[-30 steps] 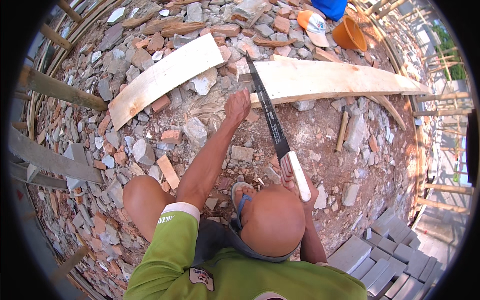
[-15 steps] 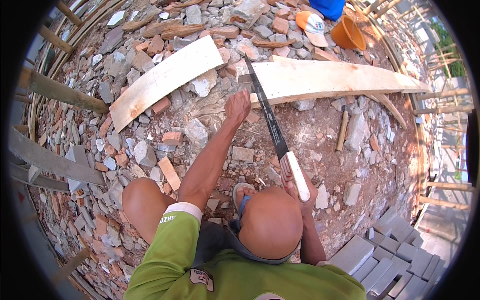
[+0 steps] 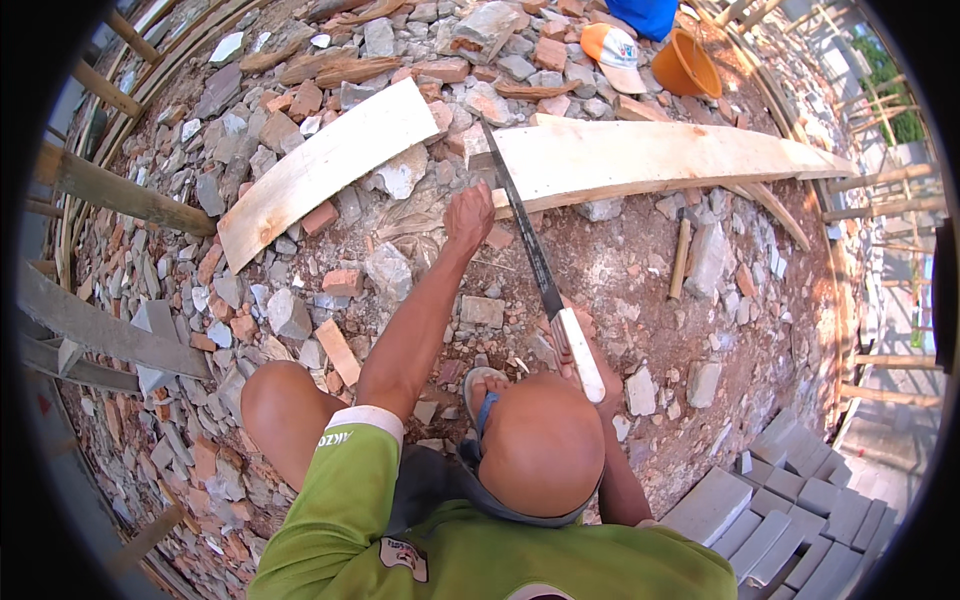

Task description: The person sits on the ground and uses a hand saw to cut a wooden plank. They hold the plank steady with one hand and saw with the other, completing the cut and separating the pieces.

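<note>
My left hand [image 3: 467, 216] is closed at the near left end of the long pale plank [image 3: 645, 152], its fingertips partly hidden; it appears to grip the wood there. My right hand [image 3: 590, 340] wraps round the white handle of a handsaw [image 3: 525, 220]. The saw's long dark blade angles up and left, crossing the plank's left end just right of my left hand. Whether the teeth are in the wood I cannot tell. A shorter pale board [image 3: 325, 170] lies apart to the left. A wooden-handled hammer [image 3: 679, 258] rests on the rubble below the long plank.
Broken brick and concrete rubble [image 3: 390, 270] surrounds me. An orange bucket [image 3: 688, 65], a cap [image 3: 612, 58] and a blue item [image 3: 648, 15] sit at the back. Grey blocks [image 3: 780, 510] are stacked lower right. Wooden poles [image 3: 140, 195] edge both sides.
The saw and my right hand have shifted slightly, the blade's tip now a little lower in view. My left hand stays at the plank's end. The whole view has moved slightly.
</note>
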The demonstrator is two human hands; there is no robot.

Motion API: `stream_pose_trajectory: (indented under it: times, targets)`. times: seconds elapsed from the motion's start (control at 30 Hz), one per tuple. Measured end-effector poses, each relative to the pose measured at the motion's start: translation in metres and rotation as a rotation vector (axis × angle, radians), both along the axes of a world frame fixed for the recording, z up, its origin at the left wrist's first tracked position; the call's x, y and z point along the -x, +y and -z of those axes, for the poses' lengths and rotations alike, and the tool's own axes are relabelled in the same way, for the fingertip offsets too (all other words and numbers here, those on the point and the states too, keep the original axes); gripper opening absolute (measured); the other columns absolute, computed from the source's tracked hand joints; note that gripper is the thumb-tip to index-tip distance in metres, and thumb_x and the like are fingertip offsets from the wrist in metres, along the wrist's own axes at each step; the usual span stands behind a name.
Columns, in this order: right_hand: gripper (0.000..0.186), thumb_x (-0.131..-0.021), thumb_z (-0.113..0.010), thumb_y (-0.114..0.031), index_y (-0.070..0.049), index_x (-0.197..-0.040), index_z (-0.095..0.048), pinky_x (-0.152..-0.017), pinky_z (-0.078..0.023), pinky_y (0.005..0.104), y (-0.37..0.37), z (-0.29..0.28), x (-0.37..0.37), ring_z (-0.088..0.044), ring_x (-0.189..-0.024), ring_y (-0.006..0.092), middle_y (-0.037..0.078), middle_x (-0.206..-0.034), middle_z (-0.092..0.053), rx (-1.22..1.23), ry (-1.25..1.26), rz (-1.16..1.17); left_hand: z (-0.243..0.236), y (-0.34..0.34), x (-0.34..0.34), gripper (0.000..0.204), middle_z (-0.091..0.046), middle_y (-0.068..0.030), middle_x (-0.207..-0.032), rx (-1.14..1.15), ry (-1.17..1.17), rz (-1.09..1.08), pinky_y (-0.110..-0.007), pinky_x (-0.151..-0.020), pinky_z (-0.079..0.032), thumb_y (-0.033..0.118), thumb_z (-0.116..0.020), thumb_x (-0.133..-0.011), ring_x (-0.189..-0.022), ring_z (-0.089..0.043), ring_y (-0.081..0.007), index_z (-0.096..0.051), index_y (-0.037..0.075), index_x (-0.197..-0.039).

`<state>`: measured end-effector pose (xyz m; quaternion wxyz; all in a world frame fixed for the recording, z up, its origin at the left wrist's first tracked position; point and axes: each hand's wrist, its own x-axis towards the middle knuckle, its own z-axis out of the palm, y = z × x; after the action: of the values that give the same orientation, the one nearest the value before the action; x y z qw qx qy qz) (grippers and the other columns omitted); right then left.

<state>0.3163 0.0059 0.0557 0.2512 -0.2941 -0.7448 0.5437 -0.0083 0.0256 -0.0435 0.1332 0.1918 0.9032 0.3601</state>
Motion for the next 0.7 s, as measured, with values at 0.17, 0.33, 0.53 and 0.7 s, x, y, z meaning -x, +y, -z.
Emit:
stream_pose_trajectory:
  times: [0.17, 0.33, 0.53, 0.7]
  targets:
    - [0.047, -0.091, -0.067, -0.01, 0.002, -0.135, -0.056, -0.056, -0.046, 0.0235, 0.038, -0.001, 0.128, -0.054, -0.065, 0.0064, 0.003, -0.082, -0.066, 0.03, 0.047, -0.018, -0.002, -0.007, 0.008, 0.06, -0.065, -0.0339, -0.082, -0.066, 0.107, 0.014, -0.059, -0.075, -0.05, 0.038, -0.036, -0.102, -0.08, -0.064, -0.0528, -0.069, -0.006, -0.078]
    - [0.053, -0.09, -0.07, -0.02, -0.005, -0.139, -0.054, -0.072, -0.054, 0.033, 0.05, 0.045, 0.11, -0.069, -0.083, 0.0158, 0.016, -0.095, -0.072, -0.139, 0.11, 0.027, 0.015, 0.018, -0.001, 0.061, -0.065, -0.0363, -0.086, -0.096, 0.046, 0.054, -0.06, -0.081, -0.05, 0.04, -0.037, -0.101, -0.086, -0.065, -0.0524, -0.07, -0.008, -0.082]
    - [0.051, -0.084, -0.064, -0.009, -0.005, -0.135, -0.058, -0.07, -0.052, 0.0349, 0.018, -0.054, 0.114, -0.065, -0.081, 0.0225, 0.016, -0.097, -0.066, 0.028, 0.025, -0.092, 0.052, 0.0, 0.088, 0.055, -0.065, -0.035, -0.102, 0.043, 0.025, 0.281, -0.056, -0.088, -0.05, 0.042, -0.046, -0.097, -0.1, -0.064, -0.0493, -0.064, -0.01, -0.102]
    - [0.055, -0.08, -0.06, -0.008, -0.007, -0.135, -0.058, -0.067, -0.053, 0.0401, -0.051, -0.203, 0.06, -0.065, -0.076, 0.0308, 0.019, -0.094, -0.064, -0.662, -0.415, -0.212, 0.013, 0.021, 0.111, 0.048, -0.066, -0.0337, -0.106, 0.077, -0.095, 0.381, -0.051, -0.092, -0.051, 0.034, -0.056, -0.092, -0.102, -0.065, -0.0457, -0.063, -0.011, -0.105]
